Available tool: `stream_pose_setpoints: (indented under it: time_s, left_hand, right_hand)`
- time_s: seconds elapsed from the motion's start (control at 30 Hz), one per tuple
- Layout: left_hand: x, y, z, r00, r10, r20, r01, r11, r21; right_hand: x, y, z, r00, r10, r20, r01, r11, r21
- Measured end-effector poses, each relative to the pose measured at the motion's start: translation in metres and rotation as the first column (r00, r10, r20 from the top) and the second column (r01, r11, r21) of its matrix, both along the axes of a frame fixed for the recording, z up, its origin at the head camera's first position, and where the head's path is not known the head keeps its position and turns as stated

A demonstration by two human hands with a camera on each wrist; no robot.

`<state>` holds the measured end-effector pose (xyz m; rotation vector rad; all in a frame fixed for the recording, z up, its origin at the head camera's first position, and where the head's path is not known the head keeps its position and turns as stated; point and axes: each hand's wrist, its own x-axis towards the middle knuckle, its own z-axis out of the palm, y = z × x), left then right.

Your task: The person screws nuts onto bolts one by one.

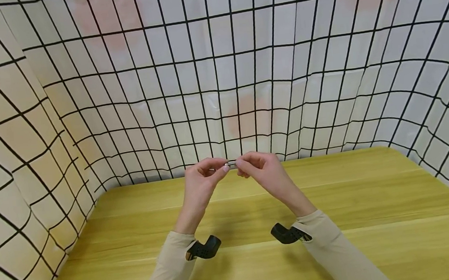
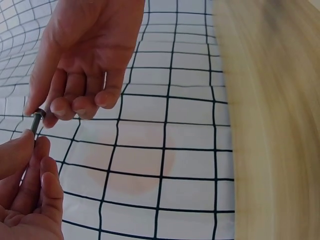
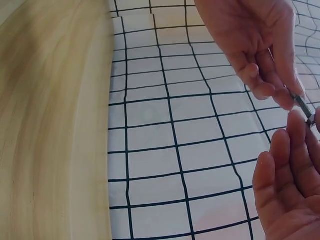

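Observation:
A small metal bolt (image 1: 231, 163) spans the gap between both hands, held up over the table's far edge. My left hand (image 1: 201, 180) pinches one end between thumb and index finger. At the other end, the thumb and index finger of my right hand (image 1: 266, 172) pinch it. Threads show on the bolt (image 3: 303, 106) in the right wrist view. Its wider end (image 2: 39, 113) sits at the right fingertips in the left wrist view; whether that is a head or a nut I cannot tell. The remaining fingers of both hands are loosely bent.
Below the hands lies a wood-grain table (image 1: 240, 219). White sheeting with a black grid (image 1: 217, 68) rises behind it and on both sides. Black wrist mounts (image 1: 205, 247) stick out from the beige sleeves (image 1: 168, 271).

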<state>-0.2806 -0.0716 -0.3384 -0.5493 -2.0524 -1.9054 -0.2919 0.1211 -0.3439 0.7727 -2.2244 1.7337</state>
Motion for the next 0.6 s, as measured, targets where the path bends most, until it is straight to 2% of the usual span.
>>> stream_pose_setpoints:
  time_s: [0.27, 0.47, 0.6]
  left_hand:
    - [0.020, 0.002, 0.021, 1.000, 0.004, 0.009, -0.004, 1.000, -0.026]
    - [0.022, 0.002, 0.022, 1.000, 0.006, 0.011, -0.006, 1.000, -0.014]
    - [0.020, 0.001, 0.021, 1.000, 0.000, 0.010, 0.000, 1.000, -0.006]
  right_hand:
    - [-0.002, -0.002, -0.001, 1.000, -0.009, 0.010, 0.009, 1.000, -0.009]
    - [-0.002, -0.001, 0.001, 1.000, 0.007, 0.028, -0.007, 1.000, -0.007]
    - [-0.002, -0.001, 0.002, 0.999, 0.045, -0.025, -0.045, 0.999, 0.003]
